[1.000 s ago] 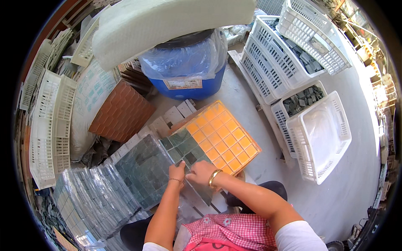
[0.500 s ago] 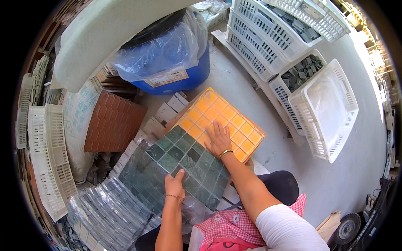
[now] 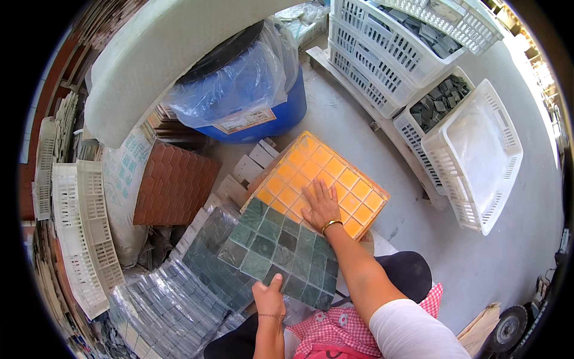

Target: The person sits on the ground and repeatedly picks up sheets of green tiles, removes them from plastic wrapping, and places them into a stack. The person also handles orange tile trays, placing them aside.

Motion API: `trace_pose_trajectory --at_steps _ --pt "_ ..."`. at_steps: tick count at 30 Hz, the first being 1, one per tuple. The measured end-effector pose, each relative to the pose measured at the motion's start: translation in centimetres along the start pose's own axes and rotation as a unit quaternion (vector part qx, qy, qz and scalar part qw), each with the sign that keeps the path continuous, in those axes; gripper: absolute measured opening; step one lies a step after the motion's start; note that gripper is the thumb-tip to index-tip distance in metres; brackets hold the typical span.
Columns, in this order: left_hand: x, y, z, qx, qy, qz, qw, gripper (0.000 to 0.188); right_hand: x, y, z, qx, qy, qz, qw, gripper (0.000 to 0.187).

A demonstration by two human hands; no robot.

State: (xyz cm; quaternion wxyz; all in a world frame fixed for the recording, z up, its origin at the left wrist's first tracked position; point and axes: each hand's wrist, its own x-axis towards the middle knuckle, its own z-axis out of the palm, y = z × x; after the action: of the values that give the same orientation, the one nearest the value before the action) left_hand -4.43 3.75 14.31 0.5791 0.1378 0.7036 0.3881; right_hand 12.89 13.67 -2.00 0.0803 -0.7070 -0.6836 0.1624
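Note:
A sheet of dark green square mosaic tiles (image 3: 281, 254) is in my left hand (image 3: 268, 297), thumb on top at its near edge and the other fingers hidden below. The sheet lies tilted over the near left edge of an orange gridded mould tray (image 3: 360, 198). My right hand (image 3: 321, 206) rests flat on the mould's squares with fingers spread, just beyond the sheet. To the left, partly under the sheet, is a stack of similar green tile sheets (image 3: 209, 257) with clear plastic on it.
Plastic-wrapped tile bundles (image 3: 164, 299) lie at the near left. Brown hexagon-patterned sheets (image 3: 173, 185) and white crates (image 3: 75, 233) stand further left. A blue barrel (image 3: 263, 122) is behind. Stacked white crates (image 3: 382, 54) with tile pieces and a plastic-lined crate (image 3: 478, 155) stand right.
My left hand and the green sheet have shifted toward me, uncovering a little more of the mould. The right hand stays on the mould. The whole view has shifted slightly.

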Motion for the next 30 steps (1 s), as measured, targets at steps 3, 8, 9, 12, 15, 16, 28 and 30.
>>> trace_pose_trajectory --at_steps 3,8,9,12,15,16,28,30 --pt "-2.4 0.8 -0.3 0.004 0.054 -0.021 0.998 0.021 -0.3 0.2 0.3 -0.012 -0.001 -0.002 1.000 0.058" --pt "-7.2 4.0 -6.8 -0.043 0.019 0.037 0.998 0.028 -0.2 0.3 0.2 -0.011 -0.016 0.007 1.000 0.059" --pt "-8.5 4.8 -8.5 -0.053 0.014 0.052 0.997 0.033 -0.1 -0.1 0.1 -0.003 -0.017 0.002 1.000 0.058" --pt "-12.3 7.6 -10.6 0.148 0.055 0.006 0.987 0.059 -0.2 0.3 0.2 -0.012 -0.004 0.000 1.000 0.058" --pt "-15.5 12.6 -8.7 0.451 0.127 0.003 0.884 0.039 -0.2 0.6 0.0 -0.028 -0.018 0.006 0.999 0.058" --pt "-16.0 13.0 -9.4 0.422 0.105 0.009 0.901 0.038 0.1 0.3 -0.4 -0.033 -0.012 0.006 0.999 0.058" --pt "-24.8 17.6 -17.1 0.100 0.054 0.154 0.982 0.040 -8.5 -18.8 -2.1 0.696 -0.571 -0.053 0.432 0.090" --pt "-23.4 17.1 -20.4 0.057 0.022 0.122 0.991 0.038 -11.3 -19.7 -0.5 0.754 -0.643 -0.039 0.129 0.090"
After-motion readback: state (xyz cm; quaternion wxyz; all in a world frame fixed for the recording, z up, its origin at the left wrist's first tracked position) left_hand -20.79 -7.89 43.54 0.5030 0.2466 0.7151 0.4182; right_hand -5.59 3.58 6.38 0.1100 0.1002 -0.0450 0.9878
